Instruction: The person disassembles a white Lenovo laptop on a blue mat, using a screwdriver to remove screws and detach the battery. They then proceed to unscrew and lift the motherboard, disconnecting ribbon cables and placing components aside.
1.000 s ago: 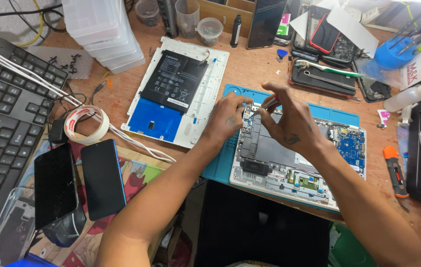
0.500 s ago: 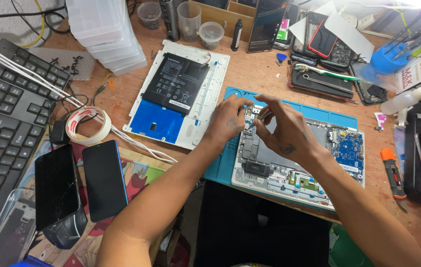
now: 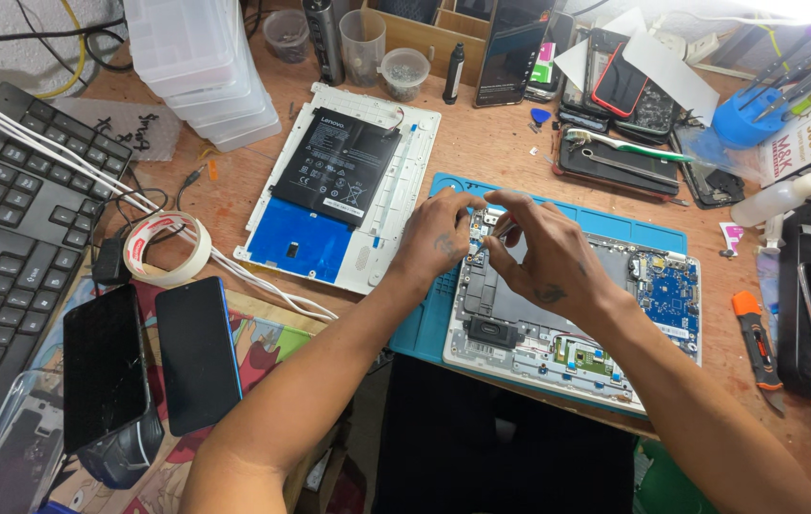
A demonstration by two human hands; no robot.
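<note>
An opened device [image 3: 605,324] with grey metal shielding and a blue circuit board [image 3: 667,290] lies on a blue work mat [image 3: 425,324]. My left hand [image 3: 439,238] rests on the device's upper left corner, fingers curled down onto it. My right hand [image 3: 543,252] reaches in from the right. Its thumb and fingers are pinched on a small pale part [image 3: 498,226] at that same corner, right against my left fingertips. What the part is stays hidden by the fingers.
A white back cover [image 3: 367,276] with a black battery [image 3: 348,176] lies left of the mat. Further left are a tape roll [image 3: 169,249], a keyboard [image 3: 6,238] and two phones [image 3: 106,366]. An orange knife [image 3: 756,343] lies at the right; phones, cups and boxes crowd the back.
Both hands stay at the device's upper left corner. My right fingers have come down and closed in against my left fingertips.
</note>
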